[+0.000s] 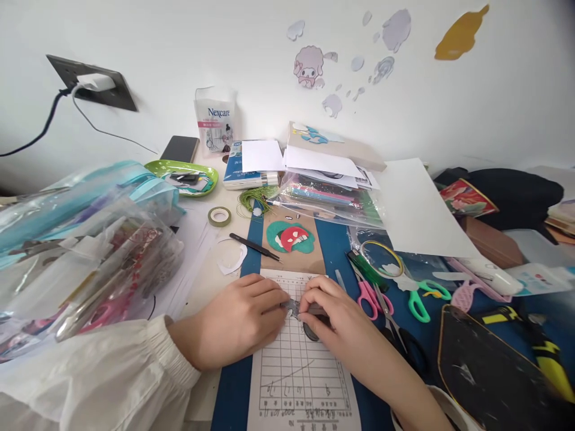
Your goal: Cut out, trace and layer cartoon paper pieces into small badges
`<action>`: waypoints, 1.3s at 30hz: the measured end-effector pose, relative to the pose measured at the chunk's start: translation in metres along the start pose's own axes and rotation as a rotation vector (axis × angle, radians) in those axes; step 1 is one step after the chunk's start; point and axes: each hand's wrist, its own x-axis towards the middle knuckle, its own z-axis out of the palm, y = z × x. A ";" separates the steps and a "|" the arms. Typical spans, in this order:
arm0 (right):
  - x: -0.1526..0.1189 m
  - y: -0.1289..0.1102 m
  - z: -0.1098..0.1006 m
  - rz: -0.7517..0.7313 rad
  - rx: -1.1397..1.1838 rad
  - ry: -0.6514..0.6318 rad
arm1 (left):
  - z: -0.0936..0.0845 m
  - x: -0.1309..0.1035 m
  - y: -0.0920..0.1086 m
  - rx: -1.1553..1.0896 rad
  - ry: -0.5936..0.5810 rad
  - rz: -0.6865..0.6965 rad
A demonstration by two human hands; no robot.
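My left hand (242, 320) is closed, its fingertips pinching a small grey piece (292, 306) above a printed paper form (287, 365). My right hand (335, 314) meets it from the other side, thumb and fingers bent together. Under the right fingers shows part of a dark object with a rounded black edge (309, 332); its kind is mostly hidden. Beyond the hands, a teal felt shape (275, 230) with a red mouth-like piece (293, 238) and white bits lies on brown card (309, 263). Black tweezers (256, 248) rest to its left.
Left are clear plastic bags of supplies (103, 263), a tape roll (219, 216) and a green tray (211, 179). Right are pink-handled scissors (369, 299), green-handled scissors (422, 305), a hoop (381, 258) and a dark board (489, 365). Papers (321, 160) are stacked at the back.
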 end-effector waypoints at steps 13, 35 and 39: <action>-0.007 0.018 -0.029 0.113 0.426 0.424 | -0.007 0.000 0.000 -0.035 -0.012 -0.042; 0.099 0.030 -0.147 0.283 0.431 0.429 | -0.072 0.151 -0.071 0.266 0.162 -0.370; 0.095 0.043 -0.152 0.317 0.383 0.452 | -0.059 0.188 -0.109 0.316 0.028 -0.316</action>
